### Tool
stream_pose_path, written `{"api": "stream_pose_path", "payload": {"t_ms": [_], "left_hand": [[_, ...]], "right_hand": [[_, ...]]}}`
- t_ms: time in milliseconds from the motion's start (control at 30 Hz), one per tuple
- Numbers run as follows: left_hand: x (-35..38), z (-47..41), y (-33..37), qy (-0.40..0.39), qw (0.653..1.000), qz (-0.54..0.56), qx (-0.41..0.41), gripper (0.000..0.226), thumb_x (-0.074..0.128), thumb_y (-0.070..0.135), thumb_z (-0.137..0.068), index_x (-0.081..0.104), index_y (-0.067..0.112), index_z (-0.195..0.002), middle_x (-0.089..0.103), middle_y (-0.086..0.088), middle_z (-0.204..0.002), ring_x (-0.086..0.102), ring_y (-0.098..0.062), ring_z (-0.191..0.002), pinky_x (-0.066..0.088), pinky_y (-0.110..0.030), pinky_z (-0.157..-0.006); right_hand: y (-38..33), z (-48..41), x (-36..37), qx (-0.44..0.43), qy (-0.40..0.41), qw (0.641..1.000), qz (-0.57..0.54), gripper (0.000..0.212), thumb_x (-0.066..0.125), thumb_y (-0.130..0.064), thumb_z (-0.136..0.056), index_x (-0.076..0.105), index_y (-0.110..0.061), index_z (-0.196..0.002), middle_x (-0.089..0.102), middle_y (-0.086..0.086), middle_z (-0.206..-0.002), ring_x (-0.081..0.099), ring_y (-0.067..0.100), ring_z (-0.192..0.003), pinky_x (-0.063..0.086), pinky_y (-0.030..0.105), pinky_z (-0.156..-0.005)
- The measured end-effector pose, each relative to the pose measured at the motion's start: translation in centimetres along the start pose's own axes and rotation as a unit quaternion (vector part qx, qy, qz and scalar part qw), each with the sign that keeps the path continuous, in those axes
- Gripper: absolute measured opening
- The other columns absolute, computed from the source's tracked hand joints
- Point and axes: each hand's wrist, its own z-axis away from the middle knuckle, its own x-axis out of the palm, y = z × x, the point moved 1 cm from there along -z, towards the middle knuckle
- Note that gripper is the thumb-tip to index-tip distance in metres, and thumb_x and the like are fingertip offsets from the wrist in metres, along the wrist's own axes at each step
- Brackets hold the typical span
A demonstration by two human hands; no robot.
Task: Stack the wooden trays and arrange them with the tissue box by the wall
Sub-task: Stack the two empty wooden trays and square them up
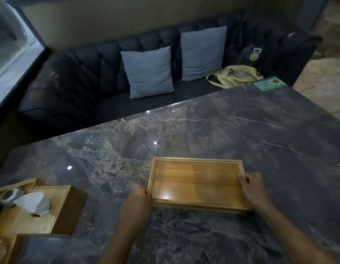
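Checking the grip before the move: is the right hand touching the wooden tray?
Touching. The head view shows the right hand wrapped over the wooden tray's right edge.

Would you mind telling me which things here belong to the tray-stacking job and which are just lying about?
Belong to the job:
wooden trays, held at both ends by the left hand and right hand
tissue box

Lying about:
two blue cushions
yellow bag
green card

A restaurant or café booth: tufted dark sofa [74, 77] with cushions [149, 72] facing a marble table [222, 134].
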Motion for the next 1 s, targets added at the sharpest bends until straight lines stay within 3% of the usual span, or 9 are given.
{"api": "stream_pose_path", "payload": {"t_ms": [167,233,333,400,500,633,800,933,1000], "left_hand": [[-0.2,-0.7,-0.7,0.03,0.998,0.042,0.022,0.014,0.052,0.024,-0.085,0.053,0.016,-0.073,0.068,-0.014,-0.089,0.062,-0.031,-0.086,0.039,-0.031,-0.068],[-0.1,-1.2,-0.9,0.005,0.986,0.165,0.031,0.014,0.053,0.017,-0.088,0.065,0.012,-0.094,0.069,-0.011,-0.103,0.062,-0.026,-0.095,0.041,-0.029,-0.077],[0.8,-1.3,-0.9,-0.052,0.932,0.358,-0.018,0.036,0.049,0.005,-0.091,0.053,0.004,-0.126,0.056,-0.005,-0.122,0.054,-0.018,-0.112,0.039,-0.027,-0.095],[1.4,-1.2,-0.8,-0.077,0.9,0.429,-0.021,0.035,0.047,-0.003,-0.089,0.056,0.011,-0.12,0.061,0.003,-0.112,0.059,-0.01,-0.097,0.047,-0.021,-0.085],[1.9,-1.4,-0.7,-0.084,0.881,0.466,-0.017,0.038,0.044,-0.011,-0.086,0.056,0.018,-0.108,0.064,0.011,-0.092,0.058,-0.003,-0.083,0.047,-0.018,-0.073],[1.6,-1.5,-0.9,-0.099,0.872,0.479,0.006,0.04,0.044,-0.014,-0.083,0.059,0.016,-0.106,0.066,0.007,-0.093,0.06,-0.008,-0.084,0.046,-0.024,-0.078],[1.2,-1.1,-1.8,-0.156,0.846,0.508,0.038,0.048,0.063,-0.001,-0.068,0.06,0.014,-0.114,0.068,-0.004,-0.107,0.064,-0.018,-0.096,0.051,-0.031,-0.084],[1.6,-1.1,-2.7,-0.175,0.836,0.517,0.053,0.055,0.066,0.008,-0.065,0.06,0.016,-0.119,0.071,0.0,-0.11,0.066,-0.016,-0.102,0.054,-0.025,-0.081],[1.8,-1.1,-3.1,-0.182,0.833,0.519,0.061,0.054,0.068,0.008,-0.065,0.062,0.022,-0.116,0.074,0.006,-0.106,0.067,-0.011,-0.1,0.055,-0.02,-0.075]], "right_hand": [[0.1,-0.3,0.1,0.01,-0.024,1.0,-0.001,0.035,0.046,-0.027,-0.093,0.062,0.001,-0.106,0.05,0.025,-0.11,0.051,0.038,-0.103,0.038,0.036,-0.09],[0.3,-0.2,0.3,0.023,-0.042,0.997,-0.061,0.028,0.049,-0.027,-0.092,0.062,-0.005,-0.102,0.057,0.022,-0.113,0.055,0.034,-0.1,0.042,0.038,-0.088],[0.6,0.3,0.6,0.071,-0.077,0.975,-0.198,0.015,0.049,-0.026,-0.092,0.059,-0.021,-0.102,0.065,0.014,-0.11,0.06,0.027,-0.095,0.047,0.04,-0.086],[0.8,0.3,0.8,0.079,-0.097,0.956,-0.265,0.021,0.049,-0.021,-0.092,0.057,-0.028,-0.111,0.065,0.008,-0.113,0.061,0.027,-0.1,0.048,0.046,-0.092],[0.8,0.3,0.7,0.083,-0.104,0.95,-0.282,0.024,0.047,-0.016,-0.093,0.06,-0.032,-0.103,0.067,0.002,-0.107,0.062,0.023,-0.096,0.05,0.041,-0.085],[0.8,0.2,1.0,0.084,-0.096,0.951,-0.281,0.028,0.045,-0.013,-0.094,0.058,-0.03,-0.11,0.066,0.0,-0.101,0.062,0.022,-0.093,0.048,0.039,-0.085],[0.8,0.2,1.0,0.069,-0.081,0.954,-0.28,0.029,0.046,-0.009,-0.093,0.057,-0.024,-0.116,0.064,0.003,-0.103,0.06,0.023,-0.093,0.047,0.039,-0.088],[0.9,0.5,0.8,0.062,-0.088,0.953,-0.284,0.027,0.046,-0.01,-0.093,0.057,-0.03,-0.107,0.065,-0.004,-0.096,0.061,0.014,-0.086,0.047,0.032,-0.074],[1.1,0.6,0.9,0.063,-0.088,0.952,-0.288,0.027,0.046,-0.01,-0.093,0.057,-0.031,-0.107,0.065,0.0,-0.099,0.061,0.016,-0.088,0.048,0.034,-0.077]]}}
